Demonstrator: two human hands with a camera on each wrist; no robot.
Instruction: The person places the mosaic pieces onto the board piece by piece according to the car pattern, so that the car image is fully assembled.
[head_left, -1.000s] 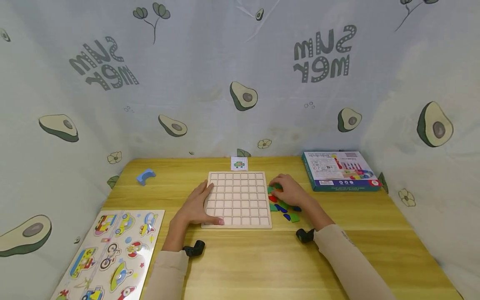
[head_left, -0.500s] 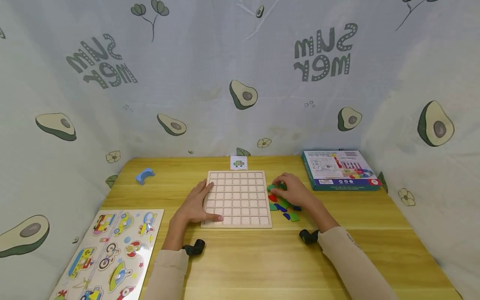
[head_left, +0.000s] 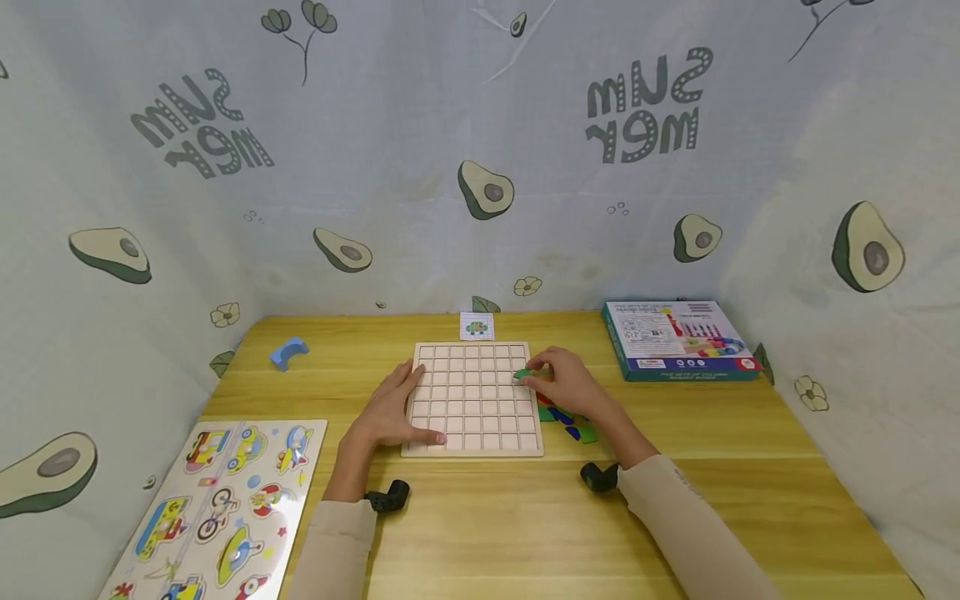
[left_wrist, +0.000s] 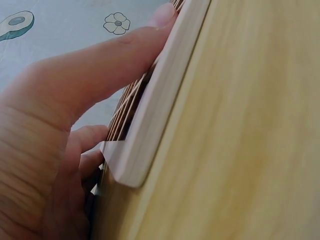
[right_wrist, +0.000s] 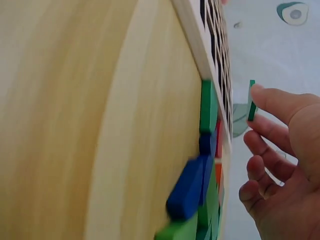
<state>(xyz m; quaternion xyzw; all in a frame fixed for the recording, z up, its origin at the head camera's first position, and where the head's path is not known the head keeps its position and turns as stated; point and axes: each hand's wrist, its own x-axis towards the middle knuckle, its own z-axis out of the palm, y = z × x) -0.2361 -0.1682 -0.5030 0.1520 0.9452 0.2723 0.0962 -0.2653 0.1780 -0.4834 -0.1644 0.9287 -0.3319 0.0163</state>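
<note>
Right hand (head_left: pixel 564 385) has carried its pinched green piece (head_left: pixel 521 374) over the grid board's (head_left: pixel 474 398) right edge; left hand (head_left: pixel 390 411) lies flat.

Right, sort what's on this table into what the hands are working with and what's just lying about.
In use:
- grid board, steadied by the left hand
- green piece, pinched by the right hand over the board
- pile of coloured pieces beside the board
- small picture card behind the board

Lying about:
- blue arch block
- vehicle puzzle
- game box
</note>
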